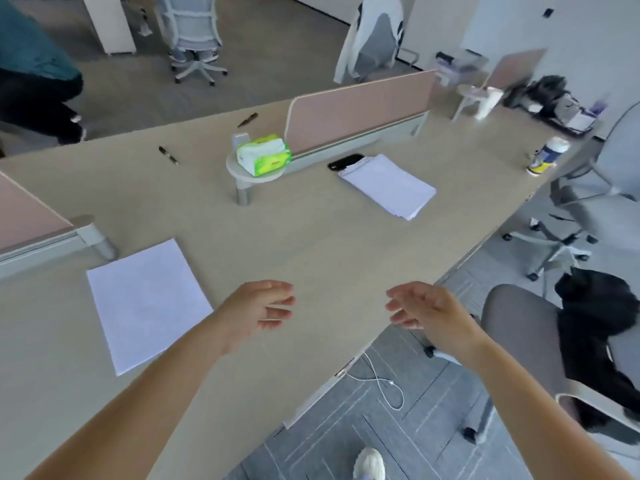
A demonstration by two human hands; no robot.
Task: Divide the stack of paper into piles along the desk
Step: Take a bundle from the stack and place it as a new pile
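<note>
A thick stack of white paper lies on the beige desk, far and to the right, beside the pink divider. A thin pile of white paper lies flat at the near left. My left hand hovers over the desk just right of that thin pile, fingers apart and empty. My right hand hangs near the desk's right edge, also open and holding nothing. Both hands are well short of the thick stack.
A black phone touches the stack's far corner. A green tissue pack sits on a small round shelf. Two pens lie farther back. A wipes canister stands at right. Office chairs crowd the right side.
</note>
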